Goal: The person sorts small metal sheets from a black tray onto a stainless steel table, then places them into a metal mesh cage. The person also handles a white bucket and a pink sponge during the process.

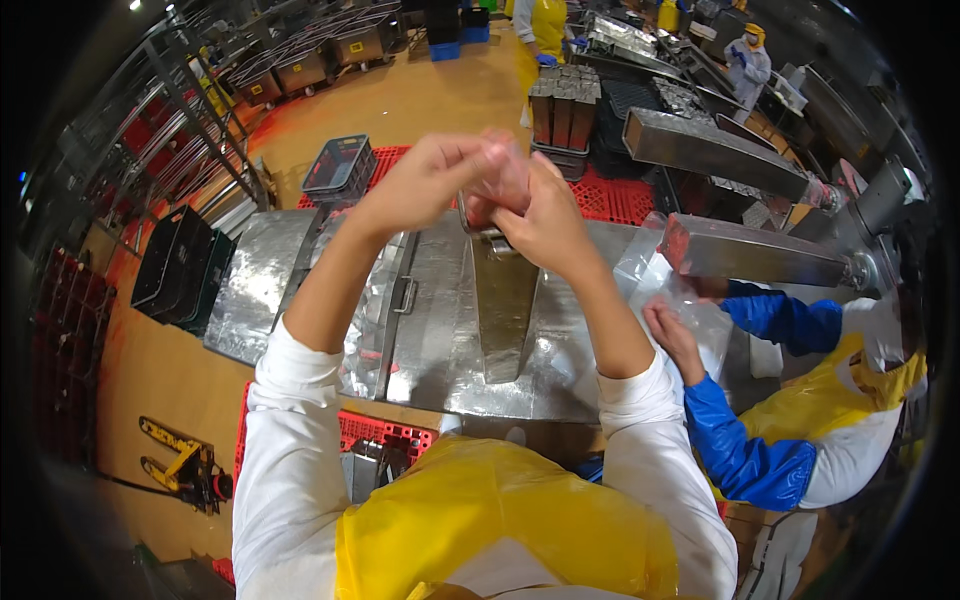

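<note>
A tall metal mould (504,307) stands upright on the steel table (435,337) in front of me. Clear plastic film (510,176), with reddish meat seen through and below it, rises from the mould's top. My left hand (431,176) pinches the gathered film, its fingers slightly blurred. On the other side of the mould's opening, my right hand (546,217) grips the film between thumb and fingers. Both hands are raised close together over the rim. The fingertips behind the film are partly hidden.
At the right, a co-worker's hands (675,334) hold clear film near a meat-filled metal tube (757,251). Another metal tube (712,154) lies beyond it. A grey crate (339,171) sits on a red pallet (611,196) behind the table. Black crates (176,262) and a yellow pallet jack (184,461) stand left.
</note>
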{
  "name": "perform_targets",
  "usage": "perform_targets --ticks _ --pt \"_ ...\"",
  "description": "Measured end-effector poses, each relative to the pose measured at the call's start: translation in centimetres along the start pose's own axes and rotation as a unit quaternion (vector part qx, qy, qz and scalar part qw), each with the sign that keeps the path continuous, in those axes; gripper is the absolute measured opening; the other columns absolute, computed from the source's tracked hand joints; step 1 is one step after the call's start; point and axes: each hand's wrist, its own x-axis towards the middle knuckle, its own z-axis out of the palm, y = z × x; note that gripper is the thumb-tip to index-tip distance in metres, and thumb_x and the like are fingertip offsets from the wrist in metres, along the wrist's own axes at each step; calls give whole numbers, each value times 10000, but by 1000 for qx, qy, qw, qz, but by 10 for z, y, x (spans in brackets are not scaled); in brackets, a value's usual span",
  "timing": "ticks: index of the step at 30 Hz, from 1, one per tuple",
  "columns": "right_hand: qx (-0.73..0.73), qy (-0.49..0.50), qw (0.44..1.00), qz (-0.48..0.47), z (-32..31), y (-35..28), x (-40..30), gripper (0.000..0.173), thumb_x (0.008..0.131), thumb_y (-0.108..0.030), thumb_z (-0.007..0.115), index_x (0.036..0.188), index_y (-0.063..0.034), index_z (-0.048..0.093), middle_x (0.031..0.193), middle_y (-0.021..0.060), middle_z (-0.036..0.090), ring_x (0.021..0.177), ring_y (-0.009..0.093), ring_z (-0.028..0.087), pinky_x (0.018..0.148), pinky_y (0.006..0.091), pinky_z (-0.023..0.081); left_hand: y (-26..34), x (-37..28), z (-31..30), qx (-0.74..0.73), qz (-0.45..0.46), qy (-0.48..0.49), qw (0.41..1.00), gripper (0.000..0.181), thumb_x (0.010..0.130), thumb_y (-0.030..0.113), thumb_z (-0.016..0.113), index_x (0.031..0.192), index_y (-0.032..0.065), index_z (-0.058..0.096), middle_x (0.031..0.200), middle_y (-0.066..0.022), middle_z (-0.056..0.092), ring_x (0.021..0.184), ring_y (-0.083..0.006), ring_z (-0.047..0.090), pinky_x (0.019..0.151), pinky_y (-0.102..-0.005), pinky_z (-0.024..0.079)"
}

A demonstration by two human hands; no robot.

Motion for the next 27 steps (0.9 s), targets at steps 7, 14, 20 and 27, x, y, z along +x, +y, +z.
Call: perform_targets --ticks 7,14,20,27 --pt "131 -29 972 191 -5 0 12 671 767 -450 781 1162 48 564 1117 181 610 1076 234 599 897 377 489 19 41 -21 397 186 -8 899 254 847 280 734 770 41 691 640 -72 621 533 -164 536 504 -300 412" --pt "-197 -8 978 -66 19 -13 37 588 718 -457 796 1103 -42 637 1125 174 562 1036 345 566 929 421 450 -123 69 -64 -108 -17 -80 991 216 905 196 671 792 75 533 752 22 535 670 -75 513 598 -240 446" --pt "-171 -174 970 -14 22 -28 33 274 721 -225 669 924 -42 699 992 126 647 922 321 614 812 405 499 -143 13 -71 -256 -82 170 948 151 924 220 597 869 83 565 818 -18 596 667 -125 573 724 -251 461" --pt "-152 -210 965 39 31 -31 50 291 691 -304 595 765 -44 702 747 165 647 686 374 602 634 452 488 -143 -67 -58 -397 -342 78 848 672 886 693 436 938 42 596 886 -79 618 887 -180 551 821 -396 396"
